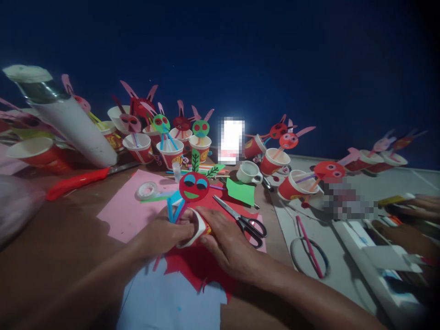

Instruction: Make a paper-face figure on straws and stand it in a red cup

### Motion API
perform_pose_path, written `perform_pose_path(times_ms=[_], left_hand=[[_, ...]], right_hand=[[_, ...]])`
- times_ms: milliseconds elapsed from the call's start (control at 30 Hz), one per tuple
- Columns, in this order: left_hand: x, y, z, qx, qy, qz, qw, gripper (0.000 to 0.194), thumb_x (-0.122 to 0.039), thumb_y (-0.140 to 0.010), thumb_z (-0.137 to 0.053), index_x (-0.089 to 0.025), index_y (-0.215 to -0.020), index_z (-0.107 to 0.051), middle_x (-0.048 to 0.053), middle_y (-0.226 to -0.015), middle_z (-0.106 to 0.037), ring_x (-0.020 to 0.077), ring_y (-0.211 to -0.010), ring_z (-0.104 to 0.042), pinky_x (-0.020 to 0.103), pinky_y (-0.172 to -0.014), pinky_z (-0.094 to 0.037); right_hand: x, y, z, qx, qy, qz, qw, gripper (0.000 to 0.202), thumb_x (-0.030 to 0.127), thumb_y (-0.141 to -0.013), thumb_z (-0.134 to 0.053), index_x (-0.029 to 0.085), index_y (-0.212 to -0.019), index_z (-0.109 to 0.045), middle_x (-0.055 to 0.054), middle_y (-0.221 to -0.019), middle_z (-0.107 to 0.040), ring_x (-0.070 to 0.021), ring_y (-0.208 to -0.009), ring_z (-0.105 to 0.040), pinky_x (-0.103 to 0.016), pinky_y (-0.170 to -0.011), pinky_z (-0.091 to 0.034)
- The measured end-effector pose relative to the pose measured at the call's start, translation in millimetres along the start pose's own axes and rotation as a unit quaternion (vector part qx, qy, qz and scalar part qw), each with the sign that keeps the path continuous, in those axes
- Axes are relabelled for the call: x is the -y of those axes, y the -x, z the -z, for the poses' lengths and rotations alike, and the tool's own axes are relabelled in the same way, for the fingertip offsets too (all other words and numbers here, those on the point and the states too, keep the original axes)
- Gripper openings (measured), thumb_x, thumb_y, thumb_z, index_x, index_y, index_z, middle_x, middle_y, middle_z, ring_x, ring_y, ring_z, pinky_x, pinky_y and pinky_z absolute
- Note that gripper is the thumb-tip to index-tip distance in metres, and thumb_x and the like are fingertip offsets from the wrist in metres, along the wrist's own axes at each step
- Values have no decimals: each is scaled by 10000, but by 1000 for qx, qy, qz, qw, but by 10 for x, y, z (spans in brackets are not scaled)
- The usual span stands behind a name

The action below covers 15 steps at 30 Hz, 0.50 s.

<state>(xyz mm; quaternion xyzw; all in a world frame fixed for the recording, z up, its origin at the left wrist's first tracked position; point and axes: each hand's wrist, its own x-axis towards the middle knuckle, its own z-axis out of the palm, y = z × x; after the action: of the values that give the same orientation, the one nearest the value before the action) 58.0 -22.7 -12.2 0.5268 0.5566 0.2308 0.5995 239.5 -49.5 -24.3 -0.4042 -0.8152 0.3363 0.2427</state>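
A paper cup (198, 229), tilted on its side, is between my two hands over red paper (185, 266). The fingers of my left hand (172, 233) reach into its mouth, beside blue and purple straws (174, 211). My right hand (227, 243) is wrapped round the cup's outside. Above the cup stands a round red paper face (194, 187) with blue-lidded eyes, a green mouth and two green leaf-like ears. Black-handled scissors (242, 222) lie just right of my right hand. Pink paper (127, 206) holds a tape roll (146, 190).
Cups with paper faces on straws (170, 149) line the back. A white mug (249, 172) and green paper (240, 191) sit beyond the scissors. A large white bottle (74, 123) leans at left near a red-handled tool (79, 182). Another person's hands (409, 229) are at far right.
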Motion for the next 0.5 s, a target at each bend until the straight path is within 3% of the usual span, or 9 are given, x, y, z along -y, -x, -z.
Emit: perform_pose_path(times_ms=[100, 267, 500], left_hand=[[8, 9, -12, -5, 13, 4, 1000, 156, -255, -624, -579, -172, -578, -455, -49, -560, -450, 97, -533, -401, 235, -505, -343], [-27, 26, 6, 15, 36, -16, 999, 201, -217, -629, -584, -181, -545, -404, -66, -517, -416, 79, -498, -337, 214, -461, -298], [10, 29, 31, 16, 16, -3, 1000, 131, -237, -659, -581, -170, -584, -497, -40, -550, -489, 102, -519, -397, 233, -483, -326]], right_hand=[[-5, 10, 17, 3, -20, -1, 1000, 480, 303, -942, -400, 166, -1396, -325, -108, -1330, -486, -231, -1167, -471, -414, -1001, -390], [-31, 40, 67, 2, -102, -8, 995, 436, 296, -975, -332, 251, -1409, -317, -31, -1412, -426, -171, -1278, -401, -383, -1085, -322], [-71, 9, 63, 8, -207, -44, 977, 405, 304, -951, -412, 290, -1355, -413, -24, -1306, -520, -174, -1174, -504, -360, -1017, -402]])
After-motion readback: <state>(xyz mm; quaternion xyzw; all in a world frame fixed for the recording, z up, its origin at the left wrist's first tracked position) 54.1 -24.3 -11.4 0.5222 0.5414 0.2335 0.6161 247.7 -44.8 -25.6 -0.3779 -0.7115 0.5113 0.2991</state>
